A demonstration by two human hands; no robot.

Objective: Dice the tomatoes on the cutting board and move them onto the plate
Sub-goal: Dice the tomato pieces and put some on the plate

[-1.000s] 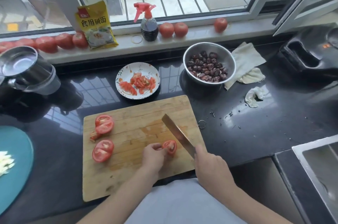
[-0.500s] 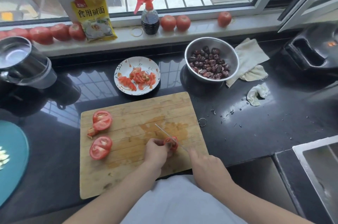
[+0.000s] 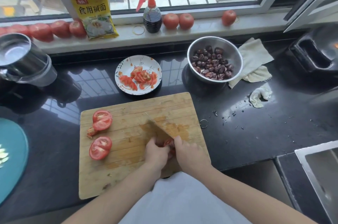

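A wooden cutting board (image 3: 128,174) lies on the black counter. Two tomato halves, one (image 3: 102,120) above the other (image 3: 100,147), rest cut side up on its left part. My left hand (image 3: 156,152) pinches a small tomato piece (image 3: 169,143) near the board's right front. My right hand (image 3: 190,156) grips the knife (image 3: 157,130), whose blade angles up-left over that piece. Behind the board, a patterned white plate (image 3: 126,66) holds cut tomato pieces (image 3: 140,77).
A steel bowl of dark dates (image 3: 236,59) and cloths (image 3: 254,59) sit at the back right. Whole tomatoes (image 3: 178,21), a spray bottle (image 3: 151,19) and a yellow packet (image 3: 94,13) line the sill. A steel pot (image 3: 23,63) and teal plate (image 3: 14,154) stand left, a sink (image 3: 321,169) right.
The knife came down from a raised, open position onto the small tomato piece, and my two hands have drawn close together around it.
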